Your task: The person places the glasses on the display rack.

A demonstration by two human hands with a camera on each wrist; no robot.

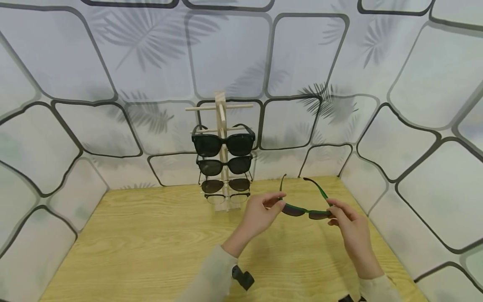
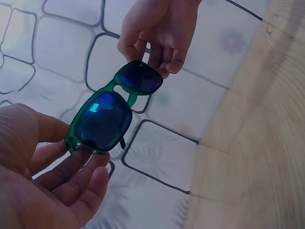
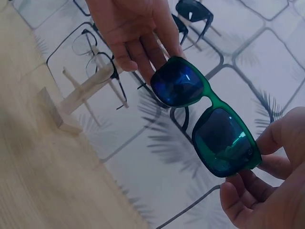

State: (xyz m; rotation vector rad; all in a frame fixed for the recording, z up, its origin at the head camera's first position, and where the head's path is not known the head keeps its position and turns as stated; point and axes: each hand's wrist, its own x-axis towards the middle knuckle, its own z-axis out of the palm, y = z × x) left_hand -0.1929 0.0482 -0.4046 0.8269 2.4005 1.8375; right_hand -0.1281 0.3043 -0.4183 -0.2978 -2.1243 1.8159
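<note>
A pair of green-framed sunglasses (image 1: pixel 293 210) with dark bluish lenses hangs in the air above the table, its temples unfolded and pointing away from the person. My left hand (image 1: pixel 263 213) pinches the frame at its left corner, by the hinge. At the opposite corner my right hand (image 1: pixel 351 226) pinches the frame between thumb and fingers. Both wrist views show the mirrored lenses (image 2: pixel 104 121) (image 3: pixel 221 138) from the front. Left of the hands stands a wooden eyewear rack (image 1: pixel 220 100) holding several pairs in a column; the top black sunglasses (image 1: pixel 239 144) are the largest.
The rack's uppermost crossbar (image 1: pixel 200 108) carries no glasses. Clear-lensed glasses (image 1: pixel 215 199) sit lowest, just above the rack's base. A light wood-grain table (image 1: pixel 151 243) spreads beneath, enclosed behind and at both sides by patterned panels (image 1: pixel 230 54).
</note>
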